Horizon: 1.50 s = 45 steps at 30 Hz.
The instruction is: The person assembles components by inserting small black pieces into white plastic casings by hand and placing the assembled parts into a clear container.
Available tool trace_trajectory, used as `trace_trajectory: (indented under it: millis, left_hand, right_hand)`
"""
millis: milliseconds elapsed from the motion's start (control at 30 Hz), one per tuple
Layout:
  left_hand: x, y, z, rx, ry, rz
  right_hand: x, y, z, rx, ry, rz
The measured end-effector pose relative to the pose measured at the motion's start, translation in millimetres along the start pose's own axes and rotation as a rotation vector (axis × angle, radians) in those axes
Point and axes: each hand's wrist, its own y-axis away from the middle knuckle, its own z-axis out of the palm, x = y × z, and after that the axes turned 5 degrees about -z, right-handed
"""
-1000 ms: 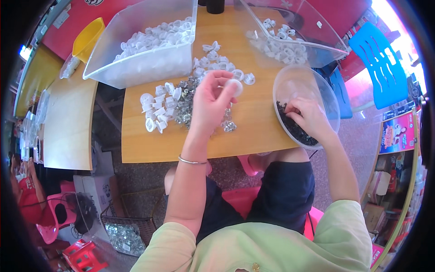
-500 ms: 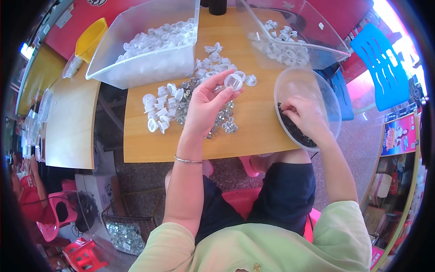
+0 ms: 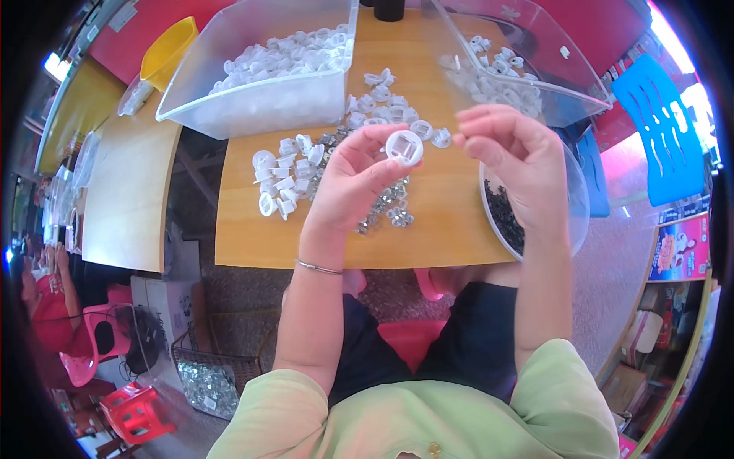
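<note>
My left hand (image 3: 353, 176) is raised over the table, pinching a round white plastic fitting (image 3: 404, 148) with a rectangular slot by its edge. To its right my right hand (image 3: 527, 164) hovers above the near side of a clear round tub (image 3: 579, 218) holding small black pieces (image 3: 501, 213). The right thumb and fingertips are drawn together and slightly blurred; whatever they grip is too small to make out. Beneath the left hand lie small shiny metal pieces (image 3: 372, 222). White plastic fittings (image 3: 284, 182) are heaped left of that hand, with more beyond it.
A large clear bin (image 3: 252, 115) full of white fittings stands at the back left; another clear bin (image 3: 566, 96) is at the back right. A blue slotted chair (image 3: 661, 130) is to the right. A lighter table (image 3: 126, 206) and a seated person (image 3: 55, 306) are at left.
My right hand has risen out of the black pieces in the tub and moved up and inward, toward the left hand. The left hand still holds the white fitting.
</note>
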Motion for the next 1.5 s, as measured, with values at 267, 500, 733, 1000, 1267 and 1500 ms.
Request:
trace_trajectory:
  millis: [267,500,733,1000,1267,1500]
  left_hand:
    - [9.5,6.2,-8.4,-0.129,0.023,0.073]
    - [8.1,6.2,-14.0,-0.120,0.033,0.101]
    - [4.0,2.5,-6.8,-0.006,0.060,0.128]
    - [-3.7,-0.6,-11.9,-0.155,0.255,0.104]
    - [-1.3,1.1,0.9,-0.060,0.180,0.142]
    - [-3.4,-0.3,-3.3,-0.120,0.164,0.121]
  right_hand:
    - [21.2,-5.8,24.0,-0.019,-0.212,0.084]
    - [30.0,-4.9,24.8,-0.001,-0.214,0.056]
    - [32.4,-4.4,23.0,-0.013,-0.131,0.107]
    - [35.3,-4.2,17.6,-0.021,-0.166,0.110]
    - [43.0,-6.0,16.1,0.037,-0.225,0.114]
    - [48.1,-6.2,14.0,0.030,-0.336,0.171]
